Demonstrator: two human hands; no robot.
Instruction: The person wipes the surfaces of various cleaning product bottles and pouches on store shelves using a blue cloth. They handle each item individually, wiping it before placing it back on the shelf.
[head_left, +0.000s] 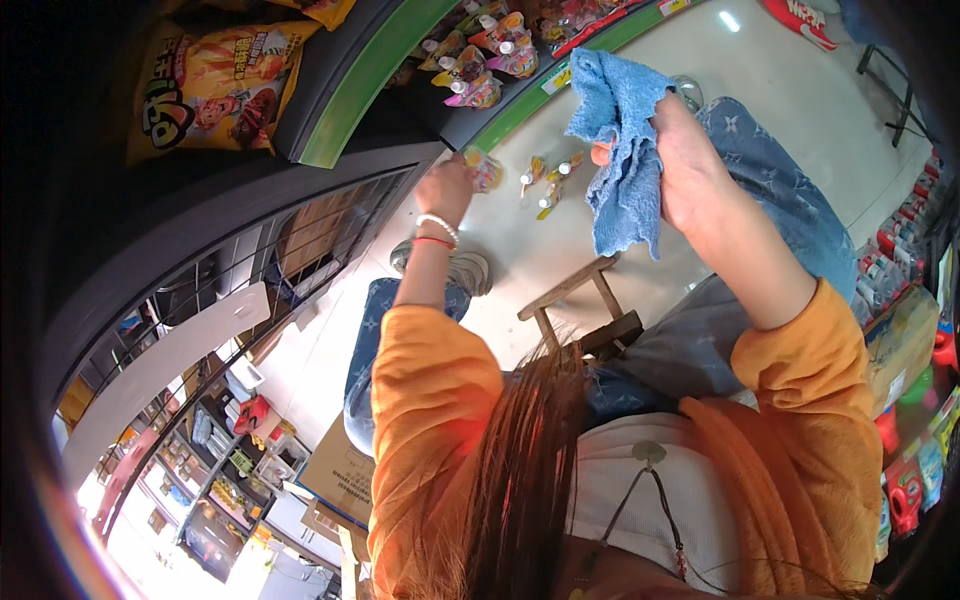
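Note:
My left hand (444, 187), with a white beaded bracelet at its wrist, has its fingers on a colourful spouted pouch (486, 171) just below the green shelf edge. Part of that pouch is hidden by the fingers. A crumpled blue cloth (621, 146) hangs from my right hand (686, 169), raised over the floor. Between the two hands, a few smaller-looking pouches with white caps (550, 196) are on the pale tiled floor (517, 240). More spouted pouches (478, 91) stand grouped on the low shelf, beyond my left hand.
A green-edged shelf (352, 82) with a yellow snack bag (225, 86) juts in at upper left, above a black wire rack (300, 232). A wooden stool (570, 289) stands between my legs. Bottles (889, 259) line the right side; a cardboard box (337, 472) sits lower left.

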